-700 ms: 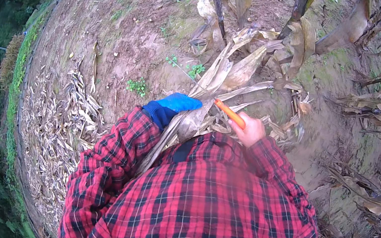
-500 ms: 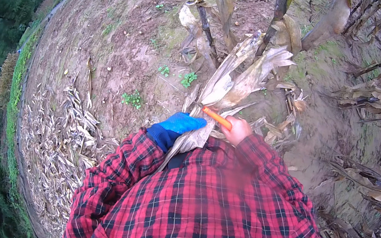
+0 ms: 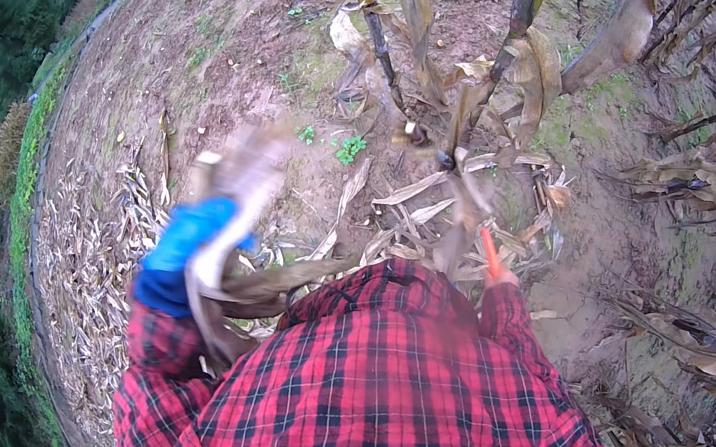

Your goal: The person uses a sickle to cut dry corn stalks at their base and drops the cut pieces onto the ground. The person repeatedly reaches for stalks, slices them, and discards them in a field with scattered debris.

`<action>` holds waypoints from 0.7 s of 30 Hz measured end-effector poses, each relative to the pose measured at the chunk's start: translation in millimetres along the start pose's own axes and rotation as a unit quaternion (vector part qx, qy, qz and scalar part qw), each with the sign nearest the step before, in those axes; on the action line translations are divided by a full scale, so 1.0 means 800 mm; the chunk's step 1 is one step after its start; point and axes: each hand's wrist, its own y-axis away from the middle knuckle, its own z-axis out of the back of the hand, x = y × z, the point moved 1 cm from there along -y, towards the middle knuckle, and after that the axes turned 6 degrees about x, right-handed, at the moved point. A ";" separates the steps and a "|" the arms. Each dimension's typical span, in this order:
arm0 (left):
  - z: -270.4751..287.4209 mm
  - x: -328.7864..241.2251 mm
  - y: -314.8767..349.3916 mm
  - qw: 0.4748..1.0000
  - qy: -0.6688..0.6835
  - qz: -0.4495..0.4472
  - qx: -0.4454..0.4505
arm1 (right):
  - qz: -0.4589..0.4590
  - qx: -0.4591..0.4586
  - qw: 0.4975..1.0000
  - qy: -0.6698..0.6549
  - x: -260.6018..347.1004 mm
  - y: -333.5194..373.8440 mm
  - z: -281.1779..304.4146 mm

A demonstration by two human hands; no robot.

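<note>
My left hand [image 3: 190, 233], in a blue glove, is off to the left and blurred by motion. It grips a dry cornstalk [image 3: 246, 169] whose pale, withered leaves trail past the wrist toward my body. My bare right hand [image 3: 505, 278] is closed round the orange handle of a tool [image 3: 490, 248], close to my right side; its working end is blurred and I cannot make it out. Ahead of me, between the hands, a dark cut stump [image 3: 446, 159] stands in the soil with dry leaves round it.
Beyond the stump rise a cut-topped stalk [image 3: 379, 42] and a taller dark stalk [image 3: 511, 45]. Dry husks [image 3: 95, 293] are strewn over the ground at left. Bent dead corn plants [image 3: 712, 202] fill the right side. A green strip [image 3: 29, 197] borders the field.
My left hand has swung left with the cornstalk, away from the standing plants. My right hand has moved right with the orange-handled tool, and the stump between them is now exposed.
</note>
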 end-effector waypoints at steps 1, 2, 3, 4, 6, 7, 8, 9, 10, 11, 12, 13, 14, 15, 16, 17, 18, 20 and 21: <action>0.050 -0.046 -0.001 0.994 0.008 -0.053 -0.095 | -0.113 -0.024 0.991 -0.073 -0.110 -0.010 0.014; 0.102 -0.069 0.004 0.974 0.000 -0.153 -0.165 | -0.126 -0.061 0.989 -0.045 -0.112 -0.016 0.043; 0.158 -0.095 0.048 0.934 -0.030 -0.258 -0.246 | -0.126 -0.058 0.990 -0.019 -0.101 0.002 0.049; 0.218 -0.093 0.049 0.908 -0.027 -0.327 -0.261 | -0.159 -0.082 0.984 0.016 -0.106 0.039 0.056; 0.278 -0.106 0.041 0.875 0.002 -0.415 -0.250 | -0.092 -0.048 0.993 -0.052 -0.075 0.026 0.052; 0.289 -0.101 0.005 0.863 0.033 -0.440 -0.246 | -0.048 -0.063 0.995 -0.059 -0.056 0.023 0.056; 0.292 -0.093 -0.009 0.845 0.053 -0.460 -0.268 | 0.007 -0.062 0.996 -0.065 -0.026 0.020 0.054; 0.266 -0.088 -0.032 0.814 0.079 -0.479 -0.319 | 0.049 -0.052 0.996 -0.061 0.002 0.020 0.059; 0.241 -0.080 -0.053 0.779 0.102 -0.493 -0.373 | 0.090 -0.040 0.993 -0.058 0.032 0.025 0.065; 0.246 -0.068 -0.070 0.770 0.100 -0.498 -0.386 | 0.167 -0.033 0.977 -0.126 0.060 0.034 0.069; 0.231 -0.060 -0.084 0.774 0.100 -0.501 -0.374 | 0.246 -0.028 0.958 -0.142 0.087 0.044 0.079; 0.218 -0.055 -0.091 0.774 0.131 -0.491 -0.376 | 0.273 -0.011 0.951 -0.142 0.118 0.057 0.090; 0.207 -0.049 -0.096 0.774 0.163 -0.480 -0.379 | 0.299 0.007 0.944 -0.141 0.152 0.072 0.102; 0.196 -0.042 -0.100 0.776 0.155 -0.484 -0.373 | 0.317 0.034 0.937 -0.145 0.186 0.087 0.114; 0.182 -0.038 -0.109 0.780 0.151 -0.489 -0.361 | 0.332 0.056 0.930 -0.150 0.218 0.100 0.128; 0.155 -0.029 -0.132 0.786 0.181 -0.481 -0.344 | 0.338 0.059 0.925 -0.163 0.245 0.109 0.143; 0.159 -0.019 -0.145 0.781 0.168 -0.495 -0.342 | 0.355 0.074 0.914 -0.183 0.276 0.120 0.154; 0.124 -0.012 -0.162 0.774 0.159 -0.490 -0.369 | 0.455 0.029 0.862 -0.224 0.327 0.138 0.177; 0.114 -0.008 -0.169 0.787 0.103 -0.483 -0.370 | 0.447 0.042 0.863 -0.231 0.342 0.148 0.185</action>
